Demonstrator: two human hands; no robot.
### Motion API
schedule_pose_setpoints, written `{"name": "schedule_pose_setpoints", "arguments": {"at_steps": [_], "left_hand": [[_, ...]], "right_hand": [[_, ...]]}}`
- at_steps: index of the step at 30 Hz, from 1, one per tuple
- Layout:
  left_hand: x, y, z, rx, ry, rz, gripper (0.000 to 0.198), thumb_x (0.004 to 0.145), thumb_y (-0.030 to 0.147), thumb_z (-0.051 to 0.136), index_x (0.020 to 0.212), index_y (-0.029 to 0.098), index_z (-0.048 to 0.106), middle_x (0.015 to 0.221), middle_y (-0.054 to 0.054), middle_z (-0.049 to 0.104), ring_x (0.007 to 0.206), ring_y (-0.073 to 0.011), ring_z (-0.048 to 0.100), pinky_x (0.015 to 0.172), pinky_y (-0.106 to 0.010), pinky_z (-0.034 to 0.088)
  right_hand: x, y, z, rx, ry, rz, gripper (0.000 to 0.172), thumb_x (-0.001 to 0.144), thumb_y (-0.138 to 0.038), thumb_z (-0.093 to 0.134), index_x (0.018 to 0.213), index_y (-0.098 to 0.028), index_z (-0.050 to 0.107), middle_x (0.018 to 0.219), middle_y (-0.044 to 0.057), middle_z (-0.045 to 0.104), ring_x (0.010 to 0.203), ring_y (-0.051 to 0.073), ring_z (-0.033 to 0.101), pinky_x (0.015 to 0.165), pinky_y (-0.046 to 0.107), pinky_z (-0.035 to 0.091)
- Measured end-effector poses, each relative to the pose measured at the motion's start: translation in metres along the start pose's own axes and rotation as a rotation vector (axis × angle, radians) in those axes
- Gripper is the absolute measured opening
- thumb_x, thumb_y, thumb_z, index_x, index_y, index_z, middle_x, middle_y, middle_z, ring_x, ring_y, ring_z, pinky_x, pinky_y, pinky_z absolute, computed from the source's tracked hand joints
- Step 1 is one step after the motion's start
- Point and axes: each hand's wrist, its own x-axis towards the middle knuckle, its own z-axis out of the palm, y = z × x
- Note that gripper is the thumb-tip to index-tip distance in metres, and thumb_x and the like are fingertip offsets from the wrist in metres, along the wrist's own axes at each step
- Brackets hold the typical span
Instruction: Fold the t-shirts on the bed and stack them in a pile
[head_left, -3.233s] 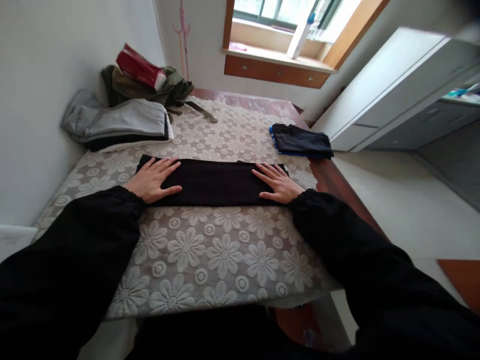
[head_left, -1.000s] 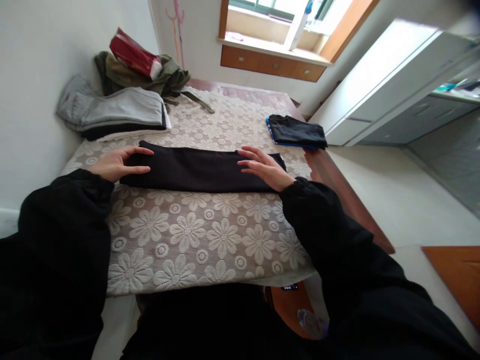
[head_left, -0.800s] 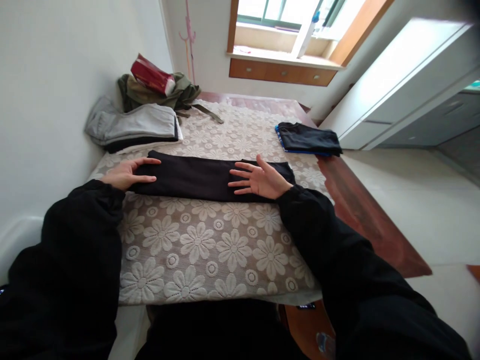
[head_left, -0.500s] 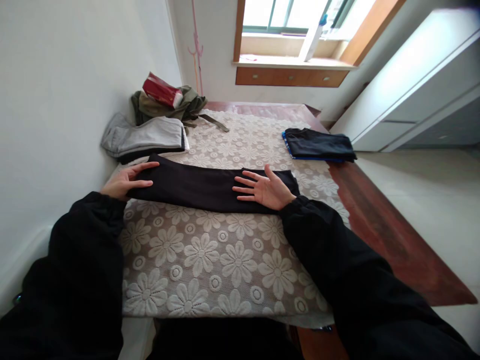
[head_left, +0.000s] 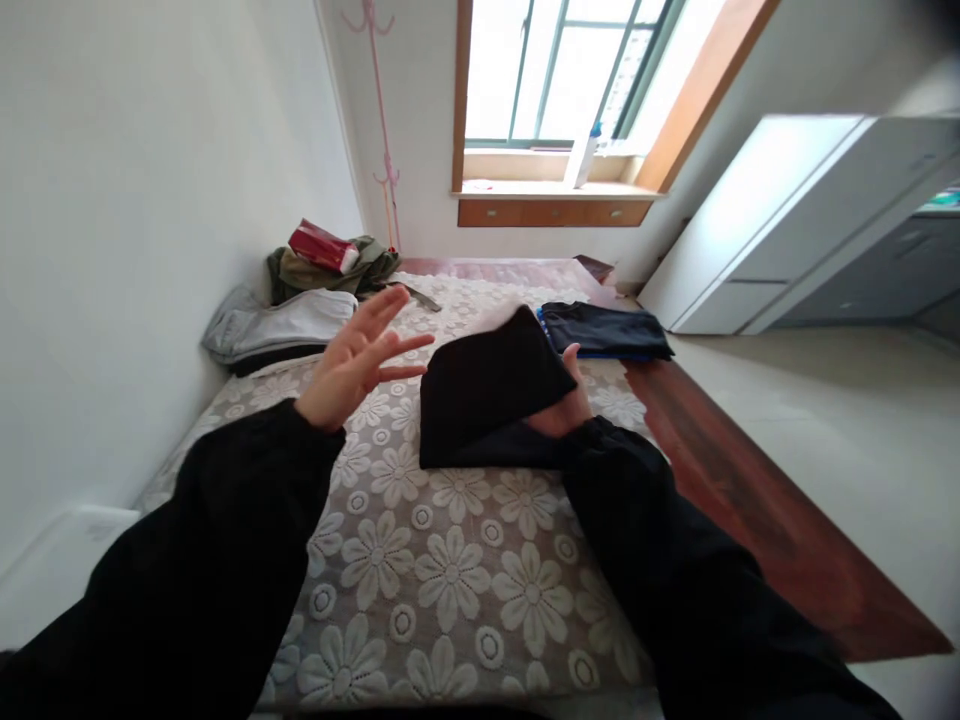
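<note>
A black garment, likely trousers folded into a strip, lies doubled over on the floral lace cloth. Its upper flap is raised and tilted at the right end. To its left, my left hand is in the air with fingers spread, holding nothing. My right hand rests at the garment's right end, partly between the flap and the lower layer. The right thumb points up, away from the palm; the flap hides the other fingers.
Folded grey clothes lie by the left wall, with a red packet on an olive bag behind. Folded dark clothes lie at the far right. Reddish wood borders the cloth on the right.
The garment's left end has been folded over to the right, onto the right hand. My left hand has let go and lifted. The view has tilted up.
</note>
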Motion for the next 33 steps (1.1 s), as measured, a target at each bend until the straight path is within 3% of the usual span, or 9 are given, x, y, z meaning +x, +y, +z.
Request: {"name": "schedule_pose_setpoints", "arguments": {"at_steps": [2, 5, 7, 9, 13, 19, 24, 27, 33], "left_hand": [[-0.001, -0.044, 0.013, 0.038, 0.016, 0.001, 0.078, 0.097, 0.065, 0.063, 0.165, 0.037, 0.04, 0.18, -0.008, 0.031, 0.149, -0.0389, 0.057, 0.116, -0.058, 0.059], [-0.007, -0.104, 0.026, 0.186, -0.006, 0.047, 0.063, 0.102, 0.064, 0.058, 0.155, 0.03, 0.056, 0.173, -0.012, 0.045, 0.156, -0.0361, 0.049, 0.13, -0.058, 0.045], [-0.013, -0.13, 0.031, 0.347, -0.056, 0.137, 0.055, 0.107, 0.058, 0.053, 0.153, 0.028, 0.059, 0.171, -0.011, 0.048, 0.162, -0.032, 0.041, 0.137, -0.057, 0.034], [-0.018, -0.144, 0.034, 0.502, -0.148, 0.215, 0.053, 0.11, 0.05, 0.048, 0.157, 0.026, 0.056, 0.172, -0.01, 0.047, 0.166, -0.0297, 0.034, 0.141, -0.057, 0.026], [-0.021, -0.156, 0.033, 0.754, -0.326, 0.247, 0.056, 0.111, 0.035, 0.044, 0.167, 0.028, 0.045, 0.178, -0.005, 0.037, 0.169, -0.0285, 0.024, 0.141, -0.058, 0.02], [-0.023, -0.159, 0.032, 0.911, -0.384, 0.207, 0.063, 0.109, 0.028, 0.045, 0.172, 0.032, 0.035, 0.181, 0.0, 0.028, 0.17, -0.0266, 0.023, 0.141, -0.059, 0.019], [-0.025, -0.158, 0.034, 0.978, -0.37, 0.207, 0.066, 0.11, 0.033, 0.043, 0.174, 0.029, 0.028, 0.182, -0.004, 0.025, 0.17, -0.0266, 0.022, 0.141, -0.059, 0.02], [-0.026, -0.158, 0.035, 1.008, -0.374, 0.199, 0.066, 0.111, 0.041, 0.044, 0.174, 0.028, 0.028, 0.182, -0.004, 0.023, 0.17, -0.0276, 0.022, 0.14, -0.061, 0.02], [-0.026, -0.157, 0.035, 1.02, -0.365, 0.195, 0.071, 0.11, 0.059, 0.046, 0.173, 0.031, 0.031, 0.182, -0.005, 0.023, 0.169, -0.0315, 0.023, 0.139, -0.064, 0.021]], "right_hand": [[-0.003, -0.004, -0.023, -0.061, 0.059, 0.051, 0.109, 0.092, -0.099, 0.009, 0.149, -0.025, 0.063, 0.132, 0.014, 0.078, 0.126, 0.042, 0.073, 0.107, 0.066, 0.06], [-0.007, -0.005, -0.048, -0.151, 0.078, 0.237, 0.074, 0.092, -0.084, 0.06, 0.13, -0.022, 0.075, 0.108, 0.013, 0.083, 0.11, 0.041, 0.079, 0.107, 0.061, 0.063], [-0.01, -0.006, -0.055, -0.204, 0.118, 0.329, 0.056, 0.084, -0.063, 0.084, 0.121, -0.022, 0.077, 0.104, 0.012, 0.084, 0.105, 0.039, 0.08, 0.107, 0.058, 0.063], [-0.013, -0.011, -0.058, -0.252, 0.166, 0.343, 0.053, 0.074, -0.048, 0.095, 0.116, -0.022, 0.077, 0.109, 0.01, 0.083, 0.108, 0.037, 0.078, 0.109, 0.054, 0.062], [-0.022, -0.023, -0.063, -0.277, 0.121, 0.241, 0.069, 0.065, -0.031, 0.099, 0.128, -0.024, 0.073, 0.125, 0.006, 0.08, 0.124, 0.033, 0.072, 0.116, 0.049, 0.056], [-0.032, -0.023, -0.083, -0.432, -0.044, 0.305, 0.08, 0.069, -0.032, 0.097, 0.142, -0.027, 0.066, 0.121, 0.004, 0.079, 0.122, 0.032, 0.072, 0.109, 0.049, 0.061], [-0.028, -0.014, -0.088, -0.539, -0.056, 0.276, 0.08, 0.063, -0.04, 0.1, 0.136, -0.025, 0.071, 0.134, 0.006, 0.076, 0.131, 0.036, 0.067, 0.122, 0.054, 0.049], [-0.025, -0.014, -0.086, -0.568, -0.024, 0.22, 0.073, 0.073, -0.055, 0.095, 0.135, -0.024, 0.072, 0.139, 0.008, 0.074, 0.138, 0.037, 0.063, 0.126, 0.056, 0.044], [-0.022, -0.013, -0.082, -0.658, 0.008, 0.075, 0.065, 0.08, -0.062, 0.09, 0.128, -0.021, 0.075, 0.128, 0.008, 0.078, 0.124, 0.036, 0.07, 0.114, 0.053, 0.054]]}}
